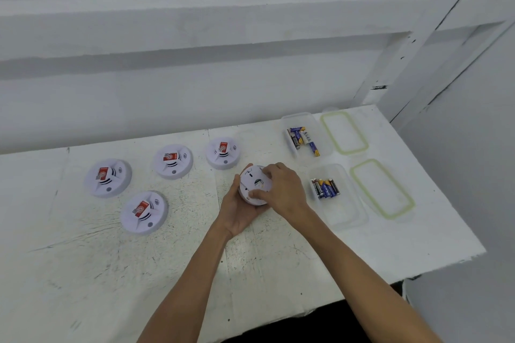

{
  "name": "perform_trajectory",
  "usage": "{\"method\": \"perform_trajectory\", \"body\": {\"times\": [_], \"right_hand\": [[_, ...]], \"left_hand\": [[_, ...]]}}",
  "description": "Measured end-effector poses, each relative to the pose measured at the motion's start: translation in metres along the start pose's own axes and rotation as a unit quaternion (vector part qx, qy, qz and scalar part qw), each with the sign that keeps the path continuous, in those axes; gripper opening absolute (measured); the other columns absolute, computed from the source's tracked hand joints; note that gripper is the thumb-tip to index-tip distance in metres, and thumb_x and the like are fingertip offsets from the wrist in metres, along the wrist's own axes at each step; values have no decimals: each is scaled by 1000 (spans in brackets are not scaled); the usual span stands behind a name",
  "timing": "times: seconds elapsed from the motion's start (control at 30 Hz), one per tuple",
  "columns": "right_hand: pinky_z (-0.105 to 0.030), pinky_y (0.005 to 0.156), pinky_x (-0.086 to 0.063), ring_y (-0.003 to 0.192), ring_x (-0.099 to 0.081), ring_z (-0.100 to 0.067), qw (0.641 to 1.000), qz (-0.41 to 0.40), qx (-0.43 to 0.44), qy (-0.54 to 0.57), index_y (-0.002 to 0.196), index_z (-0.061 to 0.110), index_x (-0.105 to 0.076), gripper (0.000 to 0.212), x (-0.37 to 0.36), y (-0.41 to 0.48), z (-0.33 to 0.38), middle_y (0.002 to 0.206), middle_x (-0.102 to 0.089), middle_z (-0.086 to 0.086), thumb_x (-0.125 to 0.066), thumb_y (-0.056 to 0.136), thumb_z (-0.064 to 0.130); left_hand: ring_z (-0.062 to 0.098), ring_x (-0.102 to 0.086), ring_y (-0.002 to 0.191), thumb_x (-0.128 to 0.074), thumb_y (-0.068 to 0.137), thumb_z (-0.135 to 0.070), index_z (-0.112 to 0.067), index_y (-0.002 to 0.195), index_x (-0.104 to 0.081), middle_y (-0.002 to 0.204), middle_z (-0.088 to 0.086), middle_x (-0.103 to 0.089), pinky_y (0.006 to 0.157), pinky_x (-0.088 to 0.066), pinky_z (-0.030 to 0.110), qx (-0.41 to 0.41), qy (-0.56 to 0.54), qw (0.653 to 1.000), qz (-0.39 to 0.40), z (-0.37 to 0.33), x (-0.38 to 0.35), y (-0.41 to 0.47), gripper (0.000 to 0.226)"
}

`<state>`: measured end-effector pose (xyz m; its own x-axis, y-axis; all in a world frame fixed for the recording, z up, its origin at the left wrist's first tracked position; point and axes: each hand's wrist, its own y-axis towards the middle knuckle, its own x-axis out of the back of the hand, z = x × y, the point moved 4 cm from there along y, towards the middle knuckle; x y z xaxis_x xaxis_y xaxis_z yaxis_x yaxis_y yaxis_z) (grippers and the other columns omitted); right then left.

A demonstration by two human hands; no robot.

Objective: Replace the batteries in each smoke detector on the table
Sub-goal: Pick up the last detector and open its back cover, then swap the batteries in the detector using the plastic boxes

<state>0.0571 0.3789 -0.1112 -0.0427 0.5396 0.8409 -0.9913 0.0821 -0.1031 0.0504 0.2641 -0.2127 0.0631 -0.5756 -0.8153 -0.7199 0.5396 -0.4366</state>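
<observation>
Above the white counter [172,273] the left hand [239,211] cups an upturned smoke detector [255,184] from below while the right hand [281,189] grips its back — four other detectors lie to the left, two battery tubs just right.

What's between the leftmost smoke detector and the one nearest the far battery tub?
One more smoke detector, red sticker up, sits between the leftmost detector and the tub-side detector. Head view shows it.
</observation>
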Motion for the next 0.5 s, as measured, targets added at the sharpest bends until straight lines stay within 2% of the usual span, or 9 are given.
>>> {"method": "perform_trajectory", "body": {"times": [0.1, 0.17, 0.27, 0.33, 0.4, 0.5], "right_hand": [[-28, 85, -44, 105, -59, -22, 1000, 0, 17, -2, 126, 9, -62, 70, 4, 2, -1, 120, -62, -5, -84, 72, 49], [-28, 82, -44, 102, -60, -21, 1000, -1, 21, 6, 123, 9, -62, 69, 5, 2, -3, 116, -63, -5, -85, 70, 48], [-27, 81, -44, 102, -56, -20, 1000, -2, 17, -7, 122, 10, -58, 69, 4, -2, -1, 115, -58, -4, -84, 70, 47], [-27, 80, -43, 104, -54, -21, 1000, -1, 19, -19, 122, 9, -54, 72, 1, -3, 2, 115, -55, -5, -82, 69, 48], [-28, 78, -42, 104, -53, -22, 999, -6, 24, -27, 123, 8, -53, 73, -1, -5, 4, 116, -54, -5, -81, 69, 50], [-30, 77, -47, 100, -53, -21, 999, -18, 24, -17, 118, 10, -53, 68, 2, -8, 4, 113, -52, -3, -79, 70, 51]], "left_hand": [[38, -43, 145, -47, 103, -49, -18, 161, -27, 163, 20, -34, 105, -47, 58, -4, -1, 1000, 5, -1, -2, -2, 69], [38, -49, 140, -44, 104, -49, -16, 158, -34, 161, 22, -37, 105, -49, 58, -5, 10, 1000, -3, -3, -6, -3, 65], [34, -59, 130, -37, 104, -49, -20, 153, -44, 153, 18, -50, 101, -53, 54, -9, 18, 1000, -7, -3, -8, -6, 57], [33, -56, 134, -34, 105, -50, -21, 155, -40, 153, 15, -51, 103, -53, 52, -14, 31, 999, -9, -3, -8, -8, 59], [34, -47, 142, -34, 105, -53, -20, 159, -34, 159, 15, -43, 108, -49, 52, -19, 46, 999, -11, -2, -7, -9, 63], [36, -48, 141, -32, 104, -54, -16, 159, -32, 159, 19, -42, 103, -52, 50, -25, 31, 999, -15, -1, -8, -13, 67]]}}
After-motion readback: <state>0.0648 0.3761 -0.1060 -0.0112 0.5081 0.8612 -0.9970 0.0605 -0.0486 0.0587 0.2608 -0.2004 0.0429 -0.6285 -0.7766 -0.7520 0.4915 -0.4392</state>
